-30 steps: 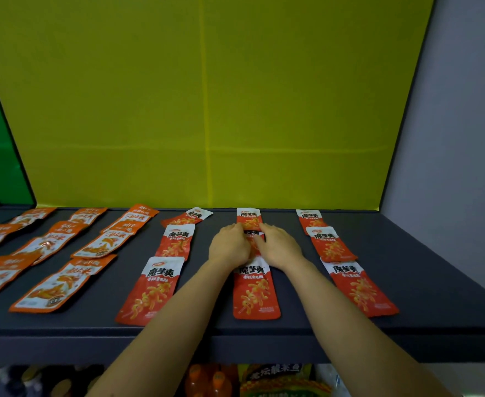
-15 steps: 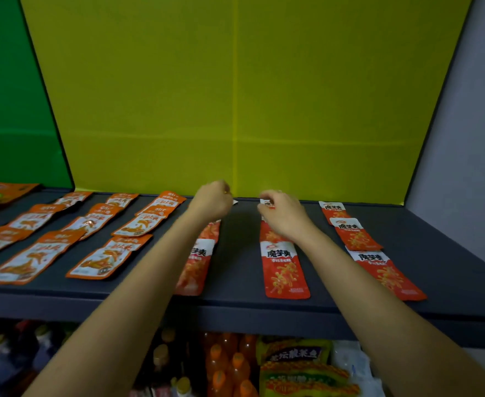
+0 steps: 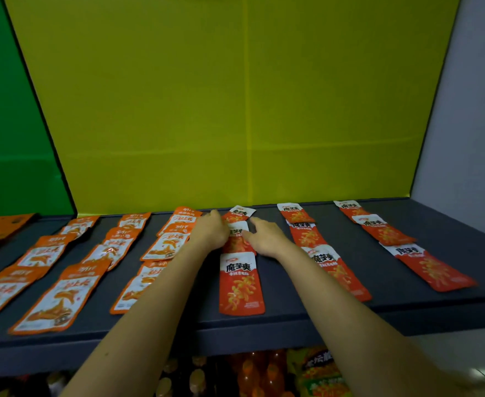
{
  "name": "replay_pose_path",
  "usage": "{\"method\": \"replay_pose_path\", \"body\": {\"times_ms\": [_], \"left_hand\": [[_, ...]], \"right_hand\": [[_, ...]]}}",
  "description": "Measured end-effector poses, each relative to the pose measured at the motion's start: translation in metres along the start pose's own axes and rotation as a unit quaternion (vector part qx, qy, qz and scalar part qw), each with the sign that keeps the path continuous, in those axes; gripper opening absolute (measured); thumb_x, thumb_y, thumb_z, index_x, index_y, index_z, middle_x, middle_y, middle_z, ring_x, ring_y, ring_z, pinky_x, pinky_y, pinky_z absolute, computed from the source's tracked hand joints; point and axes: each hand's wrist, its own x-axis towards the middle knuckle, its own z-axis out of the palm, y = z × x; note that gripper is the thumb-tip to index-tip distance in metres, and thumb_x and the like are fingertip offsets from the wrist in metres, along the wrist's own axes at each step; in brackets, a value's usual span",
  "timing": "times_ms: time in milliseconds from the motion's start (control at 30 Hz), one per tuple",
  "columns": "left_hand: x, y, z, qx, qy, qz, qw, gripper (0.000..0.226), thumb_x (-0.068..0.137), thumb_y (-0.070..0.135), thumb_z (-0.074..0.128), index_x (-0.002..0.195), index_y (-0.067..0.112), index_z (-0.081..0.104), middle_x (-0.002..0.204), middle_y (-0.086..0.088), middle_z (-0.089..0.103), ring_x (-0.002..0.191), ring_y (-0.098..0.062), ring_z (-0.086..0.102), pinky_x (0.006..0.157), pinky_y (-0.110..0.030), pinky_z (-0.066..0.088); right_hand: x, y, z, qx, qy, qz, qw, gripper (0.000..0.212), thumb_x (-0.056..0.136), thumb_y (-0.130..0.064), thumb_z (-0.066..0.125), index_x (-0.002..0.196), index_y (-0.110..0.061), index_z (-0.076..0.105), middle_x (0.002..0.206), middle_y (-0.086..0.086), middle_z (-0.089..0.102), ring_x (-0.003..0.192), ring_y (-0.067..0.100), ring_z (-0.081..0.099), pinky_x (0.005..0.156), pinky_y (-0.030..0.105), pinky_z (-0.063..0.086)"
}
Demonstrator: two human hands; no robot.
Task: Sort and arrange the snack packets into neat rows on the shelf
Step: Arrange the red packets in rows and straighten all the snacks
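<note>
Red snack packets lie in three columns on the dark grey shelf [image 3: 292, 316]. The leftmost red column has a slightly tilted back packet [image 3: 240, 214], a middle packet [image 3: 237, 235] and a front packet [image 3: 241, 282]. My left hand [image 3: 211, 233] curls against the middle packet's left edge. On its right edge, my right hand [image 3: 267, 239] pinches with thumb and fingers. Two more red columns [image 3: 307, 236] [image 3: 384, 229] lie to the right. Orange packets [image 3: 166, 245] fill several columns on the left.
A yellow back panel [image 3: 235, 110] closes the shelf behind, with a green panel [image 3: 6, 138] to the left and a grey wall [image 3: 470, 124] to the right. Bottles and snack bags [image 3: 315, 371] stand on the lower shelf under the front edge.
Half a second ago my hands were at the back ends of two neighbouring red columns. Both have come together on the middle packet of the leftmost red column. The view has shifted.
</note>
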Motion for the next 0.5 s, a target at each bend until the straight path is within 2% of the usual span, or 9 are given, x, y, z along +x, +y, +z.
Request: {"method": "replay_pose_path", "body": {"times_ms": [200, 400, 500], "left_hand": [[0.006, -0.010, 0.012, -0.009, 0.012, 0.029, 0.999, 0.031, 0.096, 0.018, 0.036, 0.112, -0.006, 0.047, 0.121, -0.027, 0.054, 0.113, -0.040, 0.049, 0.084, -0.039, 0.038], [0.000, -0.011, 0.012, -0.043, 0.061, 0.067, 0.995, 0.030, 0.094, 0.017, 0.039, 0.101, -0.002, 0.061, 0.107, -0.021, 0.065, 0.097, -0.037, 0.058, 0.073, -0.037, 0.042], [-0.001, -0.010, 0.012, -0.052, 0.074, 0.069, 0.994, 0.028, 0.095, 0.016, 0.038, 0.091, -0.003, 0.057, 0.099, -0.023, 0.064, 0.092, -0.038, 0.057, 0.068, -0.037, 0.039]], "right_hand": [[0.002, 0.004, 0.012, -0.050, 0.029, -0.022, 0.998, 0.040, 0.098, -0.030, 0.035, 0.129, -0.006, 0.045, 0.134, 0.015, 0.050, 0.124, 0.032, 0.045, 0.093, 0.039, 0.039], [0.004, 0.004, 0.016, -0.072, 0.038, -0.033, 0.996, 0.043, 0.100, -0.026, 0.030, 0.136, -0.005, 0.040, 0.139, 0.014, 0.046, 0.131, 0.030, 0.039, 0.102, 0.038, 0.034], [0.006, 0.005, 0.018, -0.074, 0.036, -0.035, 0.996, 0.042, 0.100, -0.023, 0.029, 0.137, -0.005, 0.038, 0.141, 0.014, 0.044, 0.134, 0.028, 0.036, 0.105, 0.037, 0.031]]}}
